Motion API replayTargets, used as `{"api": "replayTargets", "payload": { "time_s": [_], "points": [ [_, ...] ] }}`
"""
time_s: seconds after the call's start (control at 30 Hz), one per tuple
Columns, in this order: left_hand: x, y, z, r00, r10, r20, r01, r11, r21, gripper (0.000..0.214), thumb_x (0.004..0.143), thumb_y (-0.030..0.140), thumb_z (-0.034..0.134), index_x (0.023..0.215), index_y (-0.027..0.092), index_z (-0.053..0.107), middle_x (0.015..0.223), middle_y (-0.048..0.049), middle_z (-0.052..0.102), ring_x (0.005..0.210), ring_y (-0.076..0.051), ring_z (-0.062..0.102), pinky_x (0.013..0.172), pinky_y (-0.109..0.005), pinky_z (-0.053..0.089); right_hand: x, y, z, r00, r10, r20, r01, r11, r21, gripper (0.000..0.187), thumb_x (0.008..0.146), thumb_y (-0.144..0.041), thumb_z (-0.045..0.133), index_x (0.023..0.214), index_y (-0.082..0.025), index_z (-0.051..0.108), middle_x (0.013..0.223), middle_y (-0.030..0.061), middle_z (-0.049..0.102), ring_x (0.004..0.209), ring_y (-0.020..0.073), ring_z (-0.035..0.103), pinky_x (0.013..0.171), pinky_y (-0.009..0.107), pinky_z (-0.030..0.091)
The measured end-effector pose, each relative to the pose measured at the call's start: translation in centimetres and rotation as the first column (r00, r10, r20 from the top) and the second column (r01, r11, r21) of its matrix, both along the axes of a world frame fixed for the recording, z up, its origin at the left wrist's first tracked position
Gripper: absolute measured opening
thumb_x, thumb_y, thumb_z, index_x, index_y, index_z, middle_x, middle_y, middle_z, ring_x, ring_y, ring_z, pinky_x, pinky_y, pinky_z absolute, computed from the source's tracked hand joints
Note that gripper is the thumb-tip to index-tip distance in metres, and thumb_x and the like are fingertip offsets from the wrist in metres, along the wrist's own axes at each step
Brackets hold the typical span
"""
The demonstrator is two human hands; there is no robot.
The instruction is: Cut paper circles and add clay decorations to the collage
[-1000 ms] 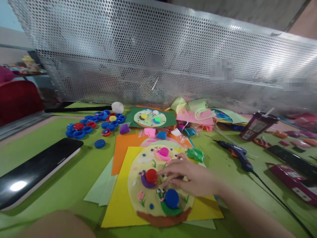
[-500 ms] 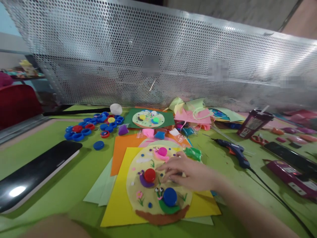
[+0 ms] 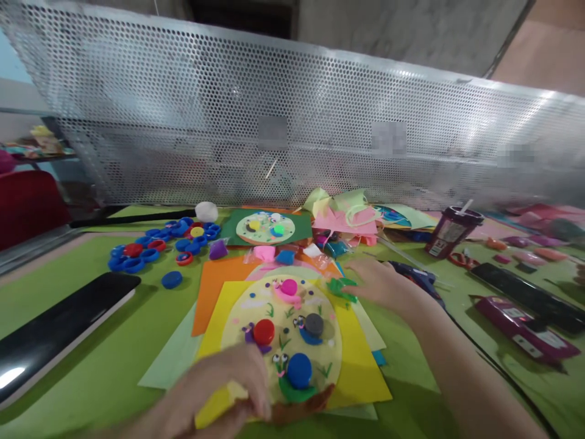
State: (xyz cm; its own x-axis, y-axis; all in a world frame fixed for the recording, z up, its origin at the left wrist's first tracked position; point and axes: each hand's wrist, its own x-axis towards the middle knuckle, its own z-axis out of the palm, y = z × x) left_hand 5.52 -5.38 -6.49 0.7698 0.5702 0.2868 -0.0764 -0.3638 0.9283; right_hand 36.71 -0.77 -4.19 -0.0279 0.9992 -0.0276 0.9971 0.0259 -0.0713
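A round pale-yellow craft disc [image 3: 274,317] lies on a yellow paper sheet [image 3: 359,372]. Stuck on the disc are snail figures with a red cap [image 3: 264,332], a grey cap [image 3: 314,324], a blue cap [image 3: 299,370] and a pink cap [image 3: 289,286]. My left hand [image 3: 219,393] is at the near edge, fingers curled over the yellow sheet beside the disc. My right hand [image 3: 377,280] reaches past the disc's far right, fingertips pinched on a small green clay packet [image 3: 342,288]. That hand is blurred.
An orange sheet [image 3: 214,283] lies under the yellow one. Blue and red caps [image 3: 150,247] are piled at left, near a black phone [image 3: 59,323]. A second disc on green card [image 3: 265,227], paper scraps [image 3: 347,210], a glue gun [image 3: 423,279] and a cup [image 3: 450,233] crowd the back, before a perforated metal screen [image 3: 292,122].
My right hand left the disc's middle and moved back-right to the green packet, uncovering the grey-capped snail. My left hand came up onto the near edge of the yellow sheet.
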Motion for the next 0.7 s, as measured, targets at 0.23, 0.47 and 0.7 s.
{"api": "replayTargets", "payload": {
  "time_s": [0.23, 0.47, 0.7],
  "points": [
    [0.3, 2.0, 0.4, 0.874, 0.481, 0.066, -0.482, 0.876, 0.004, 0.009, 0.086, 0.023, 0.051, 0.087, 0.029, 0.058, 0.081, 0.0024, 0.057, 0.074, -0.012, 0.055, 0.07, -0.02, 0.045, -1.7, 0.0, 0.0, 0.998, 0.042, 0.055, -0.037, 0.996, -0.087, 0.027, 0.077, -0.022, 0.06, 0.103, -0.015, 0.062, 0.104, 0.0165, 0.066, 0.101, 0.0368, 0.059, 0.082, 0.049, 0.041],
    [-0.2, 1.3, 0.8, 0.894, 0.448, 0.023, -0.449, 0.892, 0.06, 0.013, 0.087, 0.021, 0.05, 0.09, 0.031, 0.057, 0.082, 0.0027, 0.058, 0.078, -0.011, 0.057, 0.07, -0.016, 0.046, -1.8, -0.1, -0.2, 0.994, 0.09, 0.059, -0.085, 0.993, -0.077, 0.026, 0.079, -0.017, 0.059, 0.105, -0.011, 0.06, 0.108, 0.0192, 0.063, 0.105, 0.0351, 0.057, 0.082, 0.043, 0.044],
    [0.3, 1.7, 0.3, 0.817, 0.575, 0.036, -0.576, 0.817, 0.03, 0.008, 0.085, 0.022, 0.052, 0.09, 0.026, 0.054, 0.083, 0.0018, 0.057, 0.083, -0.012, 0.055, 0.078, -0.019, 0.047, -1.0, 0.0, -0.2, 0.996, 0.075, 0.045, -0.074, 0.997, -0.023, 0.029, 0.084, -0.021, 0.054, 0.111, -0.01, 0.054, 0.113, 0.0185, 0.058, 0.107, 0.0317, 0.054, 0.082, 0.038, 0.044]
  ]
}}
